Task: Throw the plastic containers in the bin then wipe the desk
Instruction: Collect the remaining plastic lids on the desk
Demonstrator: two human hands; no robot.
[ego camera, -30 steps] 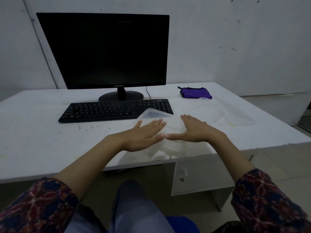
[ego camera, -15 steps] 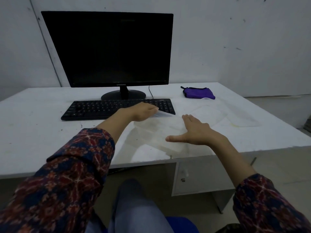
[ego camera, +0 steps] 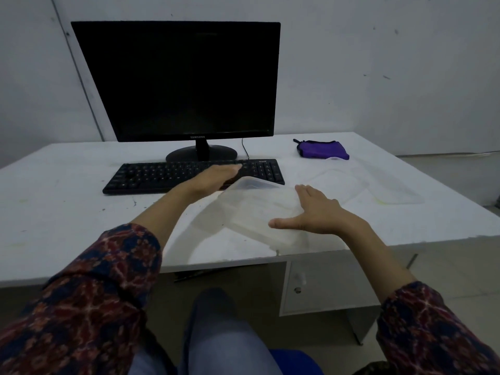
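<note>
A clear plastic container (ego camera: 259,209) lies upside down near the front edge of the white desk (ego camera: 67,212), its far edge tipped up. My right hand (ego camera: 313,212) rests flat on its right side, fingers straight and thumb spread. My left hand (ego camera: 216,177) reaches over the keyboard's near edge, fingers stretched out against the container's far left corner. Whether it holds that corner is hidden. Two more clear plastic pieces, a lid-like one (ego camera: 343,182) and a larger tray (ego camera: 395,190), lie to the right.
A black keyboard (ego camera: 162,177) and a dark monitor (ego camera: 186,82) stand behind the container. A purple pouch (ego camera: 322,150) lies at the back right. A small cabinet door (ego camera: 319,288) sits under the desk. No bin is in view.
My left hand left the top of the container and moved to its far left corner by the keyboard. The container's far edge has tipped up. My right hand stayed in place.
</note>
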